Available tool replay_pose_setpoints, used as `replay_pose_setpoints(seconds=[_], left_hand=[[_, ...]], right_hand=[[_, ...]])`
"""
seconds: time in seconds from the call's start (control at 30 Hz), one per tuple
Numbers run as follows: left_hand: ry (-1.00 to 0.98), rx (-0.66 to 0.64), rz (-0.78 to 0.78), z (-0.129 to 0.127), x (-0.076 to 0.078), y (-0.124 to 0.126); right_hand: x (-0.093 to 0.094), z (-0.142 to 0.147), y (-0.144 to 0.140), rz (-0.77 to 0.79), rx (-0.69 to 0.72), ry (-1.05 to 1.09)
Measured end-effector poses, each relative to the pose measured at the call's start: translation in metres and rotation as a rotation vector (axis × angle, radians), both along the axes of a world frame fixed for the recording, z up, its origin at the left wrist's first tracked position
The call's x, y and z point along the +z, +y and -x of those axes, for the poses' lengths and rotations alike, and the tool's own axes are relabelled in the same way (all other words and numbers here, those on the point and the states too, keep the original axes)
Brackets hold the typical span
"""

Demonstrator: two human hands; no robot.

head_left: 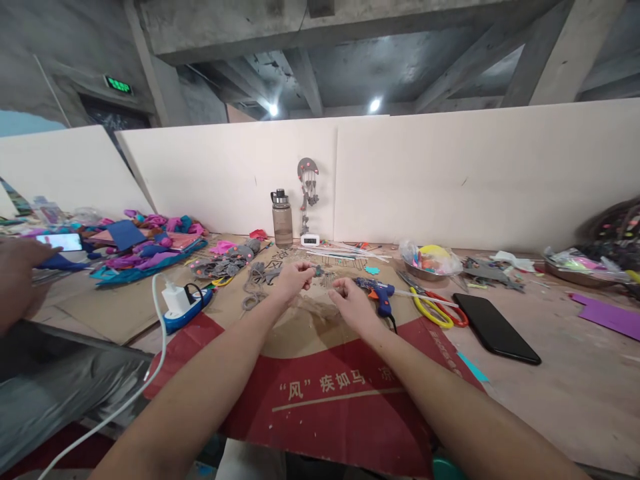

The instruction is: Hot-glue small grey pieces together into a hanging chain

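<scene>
Over the cardboard sheet (pixel 340 407), my left hand (pixel 294 281) is closed in a pinch, with a small dark grey piece (pixel 318 271) at its fingertips. The kind of piece is too small to tell. A short way to the right, my right hand (pixel 351 303) has its fingers curled together; what they hold, if anything, I cannot make out. Just beyond that hand lies a blue glue gun (pixel 384 297) with an orange trigger. Grey yarn (pixel 255 283) sits left of my left hand. Thin white glue sticks (pixel 345 252) lie behind both hands.
Scissors (pixel 433 307) and a black phone (pixel 495 327) lie at right. A blue power strip (pixel 187 310) with a white cable stands at left. A bottle (pixel 283 220) and a grey hanging ornament (pixel 308 183) are by the white partition (pixel 450 180). Another person's hand (pixel 20 273) shows far left.
</scene>
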State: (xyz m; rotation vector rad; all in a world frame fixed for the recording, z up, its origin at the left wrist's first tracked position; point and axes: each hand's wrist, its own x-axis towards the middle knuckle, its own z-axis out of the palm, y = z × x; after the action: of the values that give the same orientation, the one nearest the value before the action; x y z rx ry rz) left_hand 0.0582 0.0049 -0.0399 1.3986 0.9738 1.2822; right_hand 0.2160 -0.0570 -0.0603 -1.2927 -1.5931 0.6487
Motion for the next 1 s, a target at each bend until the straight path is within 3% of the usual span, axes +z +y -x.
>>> replay_pose_setpoints(seconds=[0.23, 0.4, 0.57, 0.8, 1.0], left_hand=[[-0.189, 0.224, 0.032, 0.037, -0.005, 0.034], [-0.309, 0.236, 0.052, 0.05, -0.004, 0.045], [-0.486, 0.318, 0.139, 0.064, 0.002, 0.052], [-0.513, 0.348, 0.116, 0.071, 0.001, 0.054], [-0.52, 0.405, 0.118, 0.077, 0.006, 0.054]], right_hand=[[0.017, 0.004, -0.021, -0.006, 0.128, 0.07], [0.043, -0.001, -0.04, 0.159, 0.38, 0.492], [0.071, -0.011, -0.062, 0.071, 0.436, 0.778], [0.076, -0.011, -0.092, 0.028, 0.474, 0.756], [0.077, -0.032, -0.111, 0.023, 0.515, 0.681]])
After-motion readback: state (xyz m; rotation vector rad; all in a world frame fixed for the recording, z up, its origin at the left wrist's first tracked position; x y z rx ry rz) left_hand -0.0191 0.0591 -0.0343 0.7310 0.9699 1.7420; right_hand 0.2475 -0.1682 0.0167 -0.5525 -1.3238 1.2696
